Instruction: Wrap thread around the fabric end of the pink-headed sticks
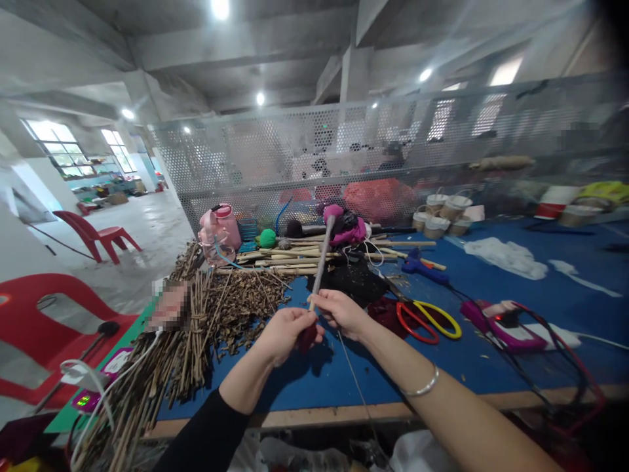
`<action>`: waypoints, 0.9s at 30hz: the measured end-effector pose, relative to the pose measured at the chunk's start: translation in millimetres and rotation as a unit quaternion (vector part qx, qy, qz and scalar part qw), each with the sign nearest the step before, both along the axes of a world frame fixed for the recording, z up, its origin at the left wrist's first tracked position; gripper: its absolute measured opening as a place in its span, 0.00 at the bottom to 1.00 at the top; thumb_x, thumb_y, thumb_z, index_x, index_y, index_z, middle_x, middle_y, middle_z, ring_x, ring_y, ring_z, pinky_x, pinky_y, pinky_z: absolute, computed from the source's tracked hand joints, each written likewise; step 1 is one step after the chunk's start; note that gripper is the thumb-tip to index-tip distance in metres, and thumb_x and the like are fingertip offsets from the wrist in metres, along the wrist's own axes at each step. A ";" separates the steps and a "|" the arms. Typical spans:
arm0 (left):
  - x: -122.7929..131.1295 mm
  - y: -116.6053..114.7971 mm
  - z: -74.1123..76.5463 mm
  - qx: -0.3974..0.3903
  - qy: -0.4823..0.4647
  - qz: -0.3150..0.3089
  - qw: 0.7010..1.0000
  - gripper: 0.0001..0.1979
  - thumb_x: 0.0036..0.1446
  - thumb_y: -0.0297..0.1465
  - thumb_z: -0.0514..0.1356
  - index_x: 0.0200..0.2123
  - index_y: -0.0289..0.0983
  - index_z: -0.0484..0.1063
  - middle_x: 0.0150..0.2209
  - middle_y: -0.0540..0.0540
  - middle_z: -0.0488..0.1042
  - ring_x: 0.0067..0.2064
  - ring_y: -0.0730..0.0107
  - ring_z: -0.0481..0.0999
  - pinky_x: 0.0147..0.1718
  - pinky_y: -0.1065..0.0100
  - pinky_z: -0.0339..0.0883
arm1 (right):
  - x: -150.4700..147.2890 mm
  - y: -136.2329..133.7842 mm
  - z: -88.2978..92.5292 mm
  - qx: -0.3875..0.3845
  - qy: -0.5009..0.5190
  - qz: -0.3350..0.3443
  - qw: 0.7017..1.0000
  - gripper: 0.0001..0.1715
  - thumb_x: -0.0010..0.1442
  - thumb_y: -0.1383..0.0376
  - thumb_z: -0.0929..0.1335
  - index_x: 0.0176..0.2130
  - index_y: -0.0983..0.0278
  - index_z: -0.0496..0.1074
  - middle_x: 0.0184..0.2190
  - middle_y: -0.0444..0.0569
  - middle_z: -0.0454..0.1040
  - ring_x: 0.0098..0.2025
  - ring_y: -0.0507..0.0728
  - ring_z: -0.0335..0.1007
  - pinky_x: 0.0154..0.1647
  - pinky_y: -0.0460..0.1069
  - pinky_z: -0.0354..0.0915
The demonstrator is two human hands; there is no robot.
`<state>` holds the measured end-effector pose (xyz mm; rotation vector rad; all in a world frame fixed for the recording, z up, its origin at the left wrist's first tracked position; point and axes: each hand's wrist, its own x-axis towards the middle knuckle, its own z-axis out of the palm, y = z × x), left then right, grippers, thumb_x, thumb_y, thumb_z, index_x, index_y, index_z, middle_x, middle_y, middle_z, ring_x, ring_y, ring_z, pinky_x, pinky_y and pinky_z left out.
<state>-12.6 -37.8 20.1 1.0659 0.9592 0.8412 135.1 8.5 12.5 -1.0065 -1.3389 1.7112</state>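
Note:
My left hand (285,335) has its fingers closed round the lower end of a thin stick (322,262), with a dark red piece (306,335) showing beneath the fingers. Just above it, my right hand (340,311) pinches the same stick near its lower part. The stick is wrapped in grey and slants up to a pale rounded tip. A thin thread (354,377) runs down from below my right hand to the table's front edge.
Bundled dry twigs (184,341) lie at the left. Red-and-yellow scissors (422,321), a blue glue gun (425,267) and a purple power strip (508,328) are at the right. Sticks, yarn balls and a pink bottle (226,226) stand behind, before a perforated metal screen (275,157).

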 end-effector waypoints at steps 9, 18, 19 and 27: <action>0.2 22.9 3.8 0.045 0.149 -0.020 0.988 0.20 0.45 0.47 0.60 0.24 0.33 0.68 0.18 0.49 0.69 0.18 0.77 0.65 0.18 0.74 0.57 | 11.2 25.1 -1.7 -0.035 -0.035 0.044 0.998 0.22 0.42 0.53 0.72 0.23 0.65 0.60 0.10 0.32 0.49 0.12 0.42 0.36 0.12 0.42 0.32; 4.1 42.4 -19.2 0.062 0.162 0.016 0.985 0.16 0.43 0.40 0.63 0.17 0.33 0.66 0.15 0.51 0.65 0.17 0.79 0.61 0.19 0.75 0.52 | 8.1 27.2 -22.8 -0.019 -0.034 0.077 0.996 0.21 0.47 0.51 0.69 0.28 0.66 0.64 0.13 0.36 0.59 0.12 0.42 0.42 0.11 0.42 0.34; 4.1 41.4 -21.2 0.026 0.107 0.009 0.994 0.16 0.44 0.40 0.62 0.21 0.32 0.68 0.19 0.49 0.69 0.19 0.78 0.65 0.20 0.75 0.55 | 10.2 27.2 -22.7 -0.026 -0.015 0.089 0.996 0.21 0.47 0.52 0.70 0.30 0.67 0.65 0.13 0.36 0.59 0.12 0.42 0.42 0.12 0.42 0.33; 4.7 34.9 -17.0 -0.078 -0.090 0.004 0.993 0.10 0.51 0.32 0.61 0.30 0.28 0.71 0.28 0.39 0.76 0.26 0.72 0.74 0.27 0.72 0.65 | 16.6 26.3 -15.0 -0.072 0.039 0.082 0.993 0.19 0.45 0.57 0.72 0.29 0.67 0.65 0.15 0.35 0.60 0.12 0.41 0.37 0.12 0.42 0.31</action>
